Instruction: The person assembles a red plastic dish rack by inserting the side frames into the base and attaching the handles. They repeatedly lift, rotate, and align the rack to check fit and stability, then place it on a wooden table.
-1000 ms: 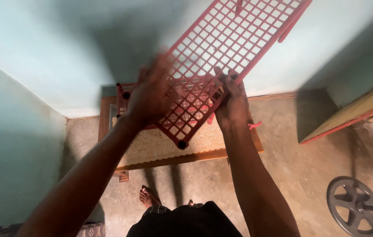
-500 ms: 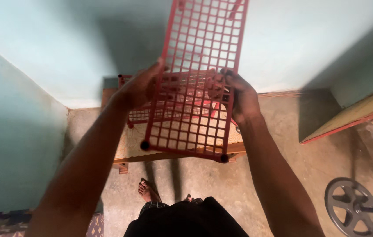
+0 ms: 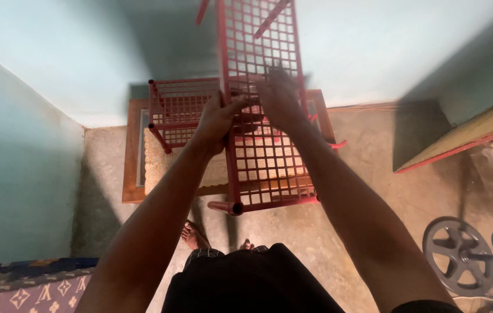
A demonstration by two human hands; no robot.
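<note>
Pale teal walls (image 3: 55, 69); bare concrete floor (image 3: 374, 174); low wooden table (image 3: 131, 174) against wall; spoked wheel (image 3: 455, 249) at right; dim, shadowed light.

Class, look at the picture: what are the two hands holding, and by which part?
A red plastic grid panel. The left hand grips its left side rail; the right hand, blurred, lies on the mesh near the middle.
</note>
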